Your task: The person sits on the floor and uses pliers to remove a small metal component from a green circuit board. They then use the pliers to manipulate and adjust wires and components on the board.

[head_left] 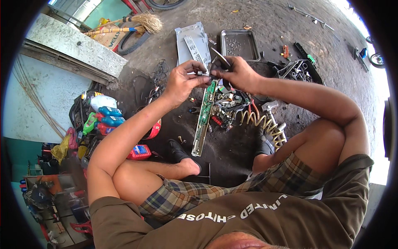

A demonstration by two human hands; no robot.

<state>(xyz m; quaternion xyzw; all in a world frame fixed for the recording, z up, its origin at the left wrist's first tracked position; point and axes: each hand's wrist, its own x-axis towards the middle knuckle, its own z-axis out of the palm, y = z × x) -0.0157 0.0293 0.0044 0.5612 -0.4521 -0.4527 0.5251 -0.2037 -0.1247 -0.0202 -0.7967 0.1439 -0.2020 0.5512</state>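
Both of my hands meet over the far end of a long, narrow metal strip with a green circuit board. My left hand is closed, pinching a small silvery part between thumb and fingers. Close against it, my right hand is wrapped round a slim grey tool that sticks up past the fingers; its working end is hidden, so its exact kind is unclear. Just beyond the hands lies a light grey metal panel with a narrow plate on it. The fingertips look blackened.
A metal tray with small bits stands at the far right of the hands, near a black container of wrenches. Electronic scraps, a coiled hose and a hammer lie near my right foot. Bottles stand left.
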